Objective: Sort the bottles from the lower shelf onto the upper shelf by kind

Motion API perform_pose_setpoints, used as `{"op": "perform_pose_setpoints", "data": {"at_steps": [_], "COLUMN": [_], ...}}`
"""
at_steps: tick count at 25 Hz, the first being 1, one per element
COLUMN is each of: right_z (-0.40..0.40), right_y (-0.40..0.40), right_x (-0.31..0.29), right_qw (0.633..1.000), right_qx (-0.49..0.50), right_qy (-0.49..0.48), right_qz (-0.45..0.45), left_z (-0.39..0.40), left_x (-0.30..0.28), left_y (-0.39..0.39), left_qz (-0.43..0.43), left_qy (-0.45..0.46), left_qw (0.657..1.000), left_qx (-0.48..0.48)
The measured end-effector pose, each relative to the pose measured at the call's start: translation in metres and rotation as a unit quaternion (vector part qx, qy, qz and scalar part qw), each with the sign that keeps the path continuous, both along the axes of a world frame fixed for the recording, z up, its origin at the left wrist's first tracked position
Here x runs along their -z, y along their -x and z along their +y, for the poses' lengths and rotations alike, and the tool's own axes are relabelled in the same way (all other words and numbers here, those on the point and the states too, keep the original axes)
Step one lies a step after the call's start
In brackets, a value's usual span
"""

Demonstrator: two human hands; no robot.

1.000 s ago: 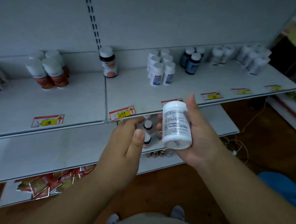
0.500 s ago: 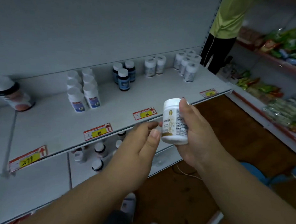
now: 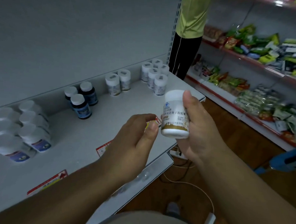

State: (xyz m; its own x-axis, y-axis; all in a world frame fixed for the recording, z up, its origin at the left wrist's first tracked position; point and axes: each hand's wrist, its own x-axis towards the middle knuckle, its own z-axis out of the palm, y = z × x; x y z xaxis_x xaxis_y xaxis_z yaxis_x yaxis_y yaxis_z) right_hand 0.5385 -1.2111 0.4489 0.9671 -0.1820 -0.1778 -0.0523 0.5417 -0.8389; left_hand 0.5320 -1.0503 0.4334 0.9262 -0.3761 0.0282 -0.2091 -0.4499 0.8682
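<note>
Raised since before, white bottle (image 3: 175, 115) sits gripped in right hand (image 3: 196, 128); left hand (image 3: 134, 138) relaxed beside it.

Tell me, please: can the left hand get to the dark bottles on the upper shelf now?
Probably yes. The left hand holds nothing, and the shelf is bare between it and the dark bottles. They stand in the open.

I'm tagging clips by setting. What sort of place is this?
Most likely a small shop: a metal retail shelf with red price tags on its edge, grouped supplement bottles, and racks of packaged snacks across the aisle.
</note>
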Motion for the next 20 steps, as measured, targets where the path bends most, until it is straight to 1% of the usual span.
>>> {"op": "perform_pose_setpoints", "data": {"at_steps": [2, 4, 7, 10, 13, 15, 16, 19, 20], "right_z": [-0.017, -0.039, -0.074, -0.105, -0.111, -0.099, -0.093, -0.069, -0.06], "right_y": [-0.02, -0.042, -0.074, -0.104, -0.127, -0.142, -0.153, -0.193, -0.206], "right_x": [-0.001, -0.001, 0.004, 0.011, 0.014, 0.016, 0.022, 0.047, 0.056], "right_qw": [1.0, 0.999, 0.995, 0.986, 0.972, 0.96, 0.956, 0.929, 0.912], "right_qx": [-0.015, -0.037, -0.098, -0.16, -0.218, -0.262, -0.268, -0.296, -0.308], "right_qy": [-0.004, -0.012, -0.004, 0.021, 0.055, 0.09, 0.122, 0.223, 0.27], "right_qz": [-0.009, 0.001, 0.021, 0.048, 0.061, 0.033, 0.021, 0.004, -0.006], "left_z": [-0.02, -0.044, -0.081, -0.111, -0.123, -0.118, -0.113, -0.08, -0.067], "left_x": [0.0, 0.0, 0.004, 0.012, 0.026, 0.036, 0.042, 0.065, 0.072], "left_y": [-0.012, -0.024, -0.04, -0.05, -0.057, -0.065, -0.07, -0.096, -0.106], "left_qz": [-0.007, -0.025, -0.047, -0.033, -0.014, -0.006, -0.002, 0.008, 0.017], "left_qy": [0.01, 0.023, 0.048, 0.046, -0.003, -0.047, -0.076, -0.204, -0.257], "left_qw": [1.0, 0.999, 0.992, 0.984, 0.975, 0.966, 0.962, 0.941, 0.93], "left_qx": [-0.012, -0.035, -0.107, -0.169, -0.223, -0.252, -0.262, -0.272, -0.261]}}
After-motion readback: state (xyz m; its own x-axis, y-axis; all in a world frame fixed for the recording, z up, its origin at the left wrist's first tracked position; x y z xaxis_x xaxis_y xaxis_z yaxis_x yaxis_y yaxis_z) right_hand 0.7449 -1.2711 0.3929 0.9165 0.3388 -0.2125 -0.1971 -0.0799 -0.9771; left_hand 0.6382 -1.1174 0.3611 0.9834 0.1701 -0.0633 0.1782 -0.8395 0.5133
